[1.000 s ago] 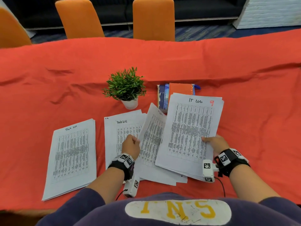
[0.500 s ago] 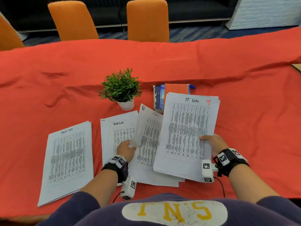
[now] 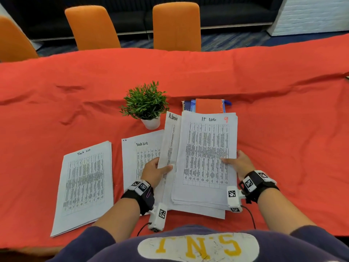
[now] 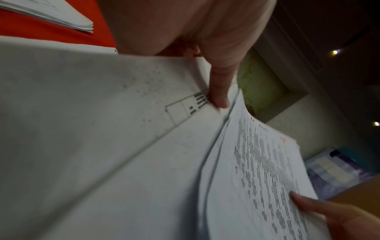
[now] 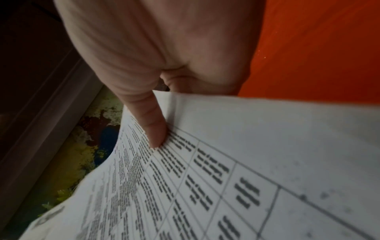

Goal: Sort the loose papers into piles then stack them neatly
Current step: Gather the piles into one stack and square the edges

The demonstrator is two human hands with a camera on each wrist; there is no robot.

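White paper stack (image 3: 205,157) sits pinched under the right hand (image 3: 240,163) thumb. Beside it, the left hand (image 3: 154,172) fingers grip a lifted sheet (image 3: 170,140).

What I can't make out

My IT log sheets (image 3: 205,157) cover the Admin sheet's (image 3: 170,140) right side and most of the notebooks (image 3: 207,105); table print is unreadably small, and my right fingers are under the paper.

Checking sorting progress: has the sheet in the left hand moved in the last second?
Yes. The Admin sheet has lifted and swung right, uncovering the Task List sheet beside the plant.
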